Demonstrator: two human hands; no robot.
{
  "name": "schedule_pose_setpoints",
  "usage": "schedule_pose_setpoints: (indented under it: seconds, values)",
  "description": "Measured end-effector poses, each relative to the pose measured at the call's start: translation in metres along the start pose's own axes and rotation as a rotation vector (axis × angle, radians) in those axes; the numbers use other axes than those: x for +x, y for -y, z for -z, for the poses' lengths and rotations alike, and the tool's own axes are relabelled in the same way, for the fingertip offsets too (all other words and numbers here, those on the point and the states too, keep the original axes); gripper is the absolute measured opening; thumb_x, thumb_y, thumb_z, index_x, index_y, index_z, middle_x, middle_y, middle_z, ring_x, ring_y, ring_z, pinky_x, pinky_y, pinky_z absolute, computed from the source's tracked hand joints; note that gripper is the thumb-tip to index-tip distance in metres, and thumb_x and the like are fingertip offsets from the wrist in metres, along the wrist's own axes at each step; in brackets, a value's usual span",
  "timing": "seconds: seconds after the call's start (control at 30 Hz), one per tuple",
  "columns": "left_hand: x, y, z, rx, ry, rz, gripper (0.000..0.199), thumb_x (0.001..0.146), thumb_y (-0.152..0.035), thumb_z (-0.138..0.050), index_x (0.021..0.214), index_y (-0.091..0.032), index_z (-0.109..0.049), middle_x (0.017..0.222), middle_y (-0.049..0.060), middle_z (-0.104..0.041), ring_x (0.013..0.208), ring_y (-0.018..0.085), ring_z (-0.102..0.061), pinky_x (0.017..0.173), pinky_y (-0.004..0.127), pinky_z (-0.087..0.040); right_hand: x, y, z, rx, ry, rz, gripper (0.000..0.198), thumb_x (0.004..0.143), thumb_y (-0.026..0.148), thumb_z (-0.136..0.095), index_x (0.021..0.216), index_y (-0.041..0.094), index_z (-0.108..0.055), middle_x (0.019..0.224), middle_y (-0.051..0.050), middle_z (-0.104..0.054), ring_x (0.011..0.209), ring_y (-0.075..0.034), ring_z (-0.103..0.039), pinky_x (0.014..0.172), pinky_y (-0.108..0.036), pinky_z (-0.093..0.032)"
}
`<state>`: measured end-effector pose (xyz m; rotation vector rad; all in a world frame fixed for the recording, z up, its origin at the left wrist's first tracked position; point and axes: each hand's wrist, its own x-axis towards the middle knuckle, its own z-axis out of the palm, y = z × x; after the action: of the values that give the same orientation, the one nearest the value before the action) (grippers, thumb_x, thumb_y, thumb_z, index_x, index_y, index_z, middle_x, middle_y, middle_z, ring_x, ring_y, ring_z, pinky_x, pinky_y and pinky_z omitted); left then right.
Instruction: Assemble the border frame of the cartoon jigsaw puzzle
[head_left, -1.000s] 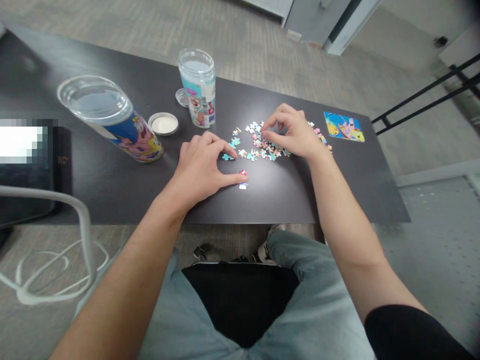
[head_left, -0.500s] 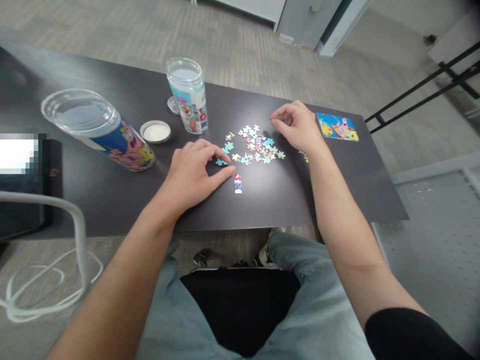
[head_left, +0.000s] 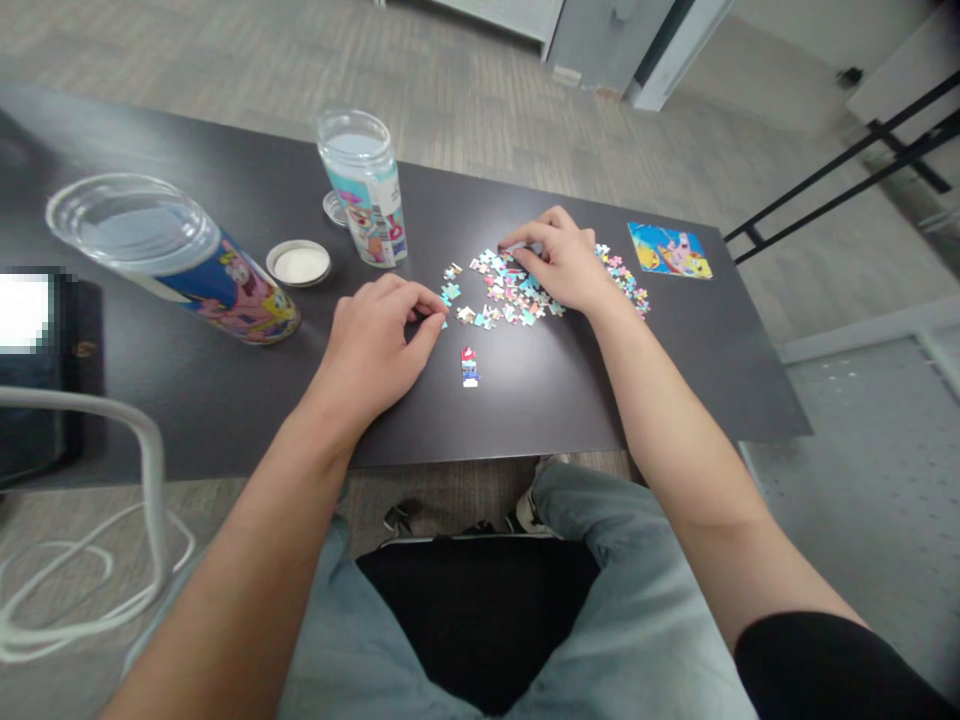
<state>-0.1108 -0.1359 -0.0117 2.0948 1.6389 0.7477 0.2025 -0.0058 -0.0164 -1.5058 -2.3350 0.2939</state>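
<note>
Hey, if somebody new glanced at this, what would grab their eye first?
Probably the bright scatter of puzzle pieces on the dark table, with the right hand over it and the left hand at its left edge. Next, two cartoon-printed canisters toward the left: the near canister and the far canister. A colourful picture card lies near the table's right end.

Multicoloured jigsaw pieces (head_left: 519, 296) are lying loosely scattered, spreading toward the right; turquoise pieces (head_left: 450, 291) are sitting at the left edge. Nearer, a narrow red, white and blue puzzle strip (head_left: 469, 368) is resting apart, stretching near to far.
</note>
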Motion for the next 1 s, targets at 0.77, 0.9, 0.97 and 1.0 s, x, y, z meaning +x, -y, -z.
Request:
schedule_pose_setpoints:
  seconds: [0.77, 0.9, 0.97, 1.0]
  values:
    - [-0.002, 0.001, 0.003, 0.018, 0.020, -0.020, 0.018, 0.116, -0.042, -0.078, 0.126, -0.032, -0.090, 0.133, 0.009, -0.087, 0.118, 0.035, -0.077, 0.114, 0.057, -0.063, -0.024, -0.015, 0.073, 0.252, 0.256, -0.022, 0.026, 0.098, 0.051, -0.105, 0.103, 0.029, -0.092, 0.115, -0.007, -0.087, 0.102, -0.030, -0.075, 0.098, -0.049, -0.059]
    - [-0.003, -0.002, 0.002, 0.029, 0.014, -0.008, 0.020, 0.117, -0.042, -0.078, 0.127, -0.030, -0.090, 0.137, 0.010, -0.085, 0.124, 0.038, -0.078, 0.117, 0.058, -0.061, -0.029, -0.020, 0.084, 0.266, 0.427, -0.141, 0.043, 0.082, 0.062, -0.116, 0.098, 0.029, -0.094, 0.096, -0.005, -0.083, 0.091, -0.028, -0.072, 0.085, -0.046, -0.052]
    - [-0.003, -0.003, 0.002, 0.030, 0.016, 0.001, 0.018, 0.116, -0.041, -0.080, 0.127, -0.031, -0.090, 0.138, 0.010, -0.084, 0.125, 0.037, -0.078, 0.118, 0.057, -0.060, -0.030, -0.022, 0.084, 0.202, 0.426, -0.139, 0.038, 0.080, 0.058, -0.116, 0.092, 0.029, -0.095, 0.093, -0.005, -0.081, 0.089, -0.028, -0.070, 0.082, -0.045, -0.050]
    - [-0.003, -0.004, 0.002, 0.032, 0.018, 0.005, 0.017, 0.116, -0.041, -0.081, 0.127, -0.031, -0.090, 0.137, 0.010, -0.084, 0.124, 0.037, -0.078, 0.118, 0.057, -0.060, -0.030, -0.022, 0.084, 0.180, 0.422, -0.123, 0.034, 0.080, 0.055, -0.115, 0.090, 0.029, -0.095, 0.094, -0.005, -0.082, 0.090, -0.028, -0.070, 0.082, -0.045, -0.050]
